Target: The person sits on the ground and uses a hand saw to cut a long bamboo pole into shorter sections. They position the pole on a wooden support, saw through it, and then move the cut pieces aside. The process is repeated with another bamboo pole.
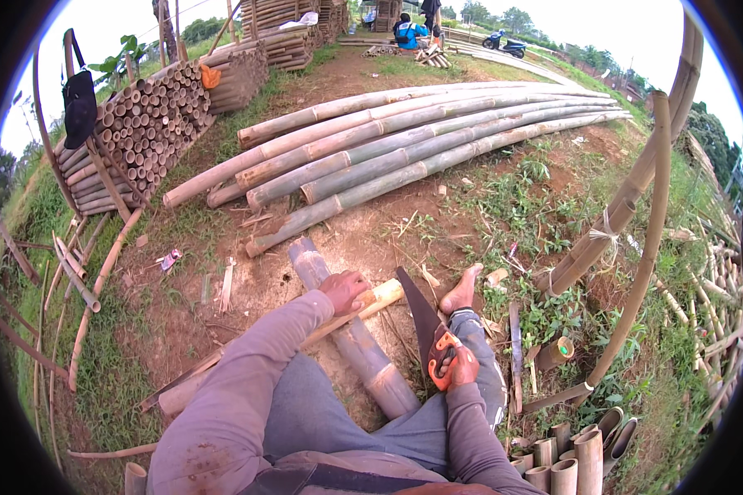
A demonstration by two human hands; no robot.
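My right hand [458, 366] grips the orange handle of a handsaw [421, 318]. Its dark blade points up and away, beside the cut end of a pale bamboo pole [380, 299]. Curled over that pole is my left hand [344, 293], close to where it crosses a thicker bamboo log [363, 351]. The log lies on the ground between my legs, under the pole. My left forearm hides part of the pole; its other end comes out at the left. My bare foot [461, 290] is on the soil just right of the blade.
Long bamboo poles [437, 132] lie side by side ahead. Cut bamboo is stacked [153, 128] at the far left. Tied upright poles [611, 227] stand at the right, short bamboo tubes [588, 454] at the lower right. A person in blue [409, 33] sits far back near a motorbike [504, 44].
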